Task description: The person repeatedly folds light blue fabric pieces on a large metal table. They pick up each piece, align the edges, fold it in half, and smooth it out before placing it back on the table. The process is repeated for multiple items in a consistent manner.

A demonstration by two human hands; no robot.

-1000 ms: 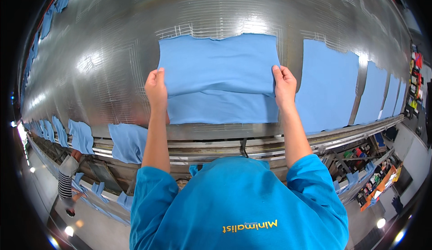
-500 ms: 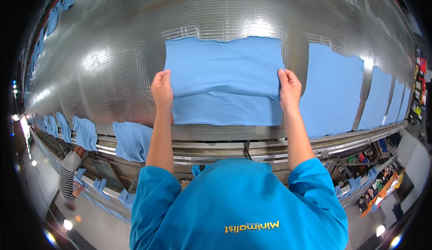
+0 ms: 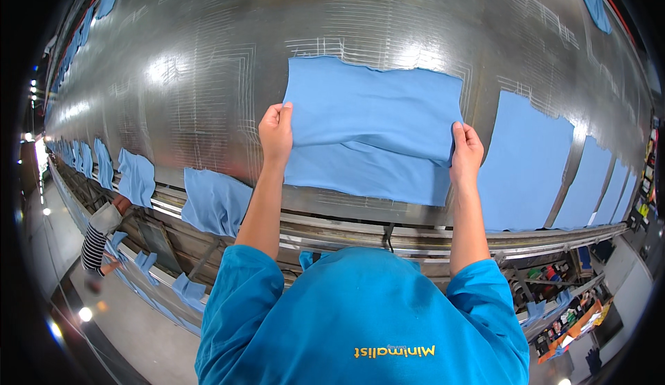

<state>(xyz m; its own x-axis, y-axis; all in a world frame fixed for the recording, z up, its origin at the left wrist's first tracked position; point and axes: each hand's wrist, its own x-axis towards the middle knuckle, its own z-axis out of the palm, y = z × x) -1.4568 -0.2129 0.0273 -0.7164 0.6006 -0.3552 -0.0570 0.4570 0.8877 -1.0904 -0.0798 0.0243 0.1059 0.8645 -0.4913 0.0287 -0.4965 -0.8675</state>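
A light blue fabric panel (image 3: 374, 104) lies on the long grey metal table (image 3: 277, 18) before me. Its middle is lifted into a fold, and the near part lies flat below that fold. My left hand (image 3: 276, 132) pinches the left edge between thumb and fingers. On the opposite edge, my right hand (image 3: 467, 151) pinches the cloth in the same way, a little nearer to me. The far edge of the panel rests close to white lines drawn on the table. The fingertips under the cloth are hidden.
Flat blue panels (image 3: 530, 160) lie in a row to the right. Leftward, a loose blue piece (image 3: 216, 201) hangs over the metal rail (image 3: 332, 236), with several more beyond. Another person in a striped sleeve (image 3: 94, 248) stands at far left. More pieces hang along the far edge.
My view has turned slightly, so the table and panels appear tilted and shifted. Both hands keep their pinch on the fabric panel, whose fold looks much the same.
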